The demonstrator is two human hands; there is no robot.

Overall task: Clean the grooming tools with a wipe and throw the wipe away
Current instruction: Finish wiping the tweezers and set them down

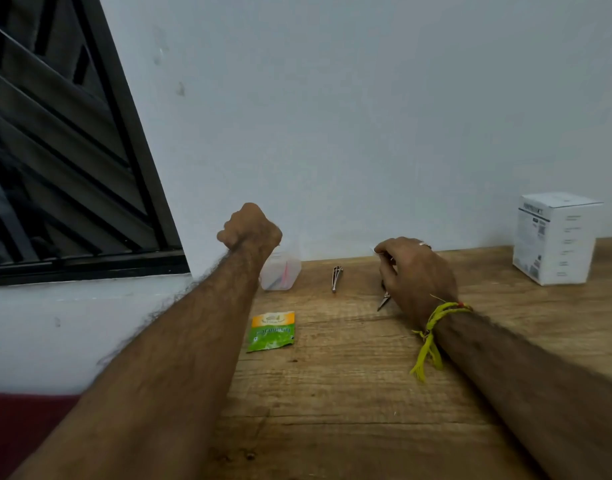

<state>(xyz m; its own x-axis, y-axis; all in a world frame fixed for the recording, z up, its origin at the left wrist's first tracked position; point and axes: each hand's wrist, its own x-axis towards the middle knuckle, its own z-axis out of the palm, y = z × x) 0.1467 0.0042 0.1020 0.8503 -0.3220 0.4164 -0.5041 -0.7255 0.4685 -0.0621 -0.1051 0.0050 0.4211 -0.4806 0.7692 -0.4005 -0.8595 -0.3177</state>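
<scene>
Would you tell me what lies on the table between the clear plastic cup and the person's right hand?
In the head view, a metal nail clipper lies on bare wood between the clear plastic cup and the right hand, touching neither.

Behind both hands: the wall (367,116) closes off the far edge of the table (349,393); no passage beyond it.
Under the left hand (250,227): a clear plastic cup (282,271) stands against the wall, partly hidden by the fist above it.
Between the hands: a metal nail clipper (336,278) lies alone on bare wood, with open room on either side.
Under the right hand (417,276): a small pair of scissors (383,301) pokes out at the palm's near-left edge.
Near side of the left hand: a green sachet (272,331) lies flat by the forearm.
Right of the right hand: a white box (555,237) stands well apart, bare table between.
Toward the person: wide bare wood between both forearms.
</scene>
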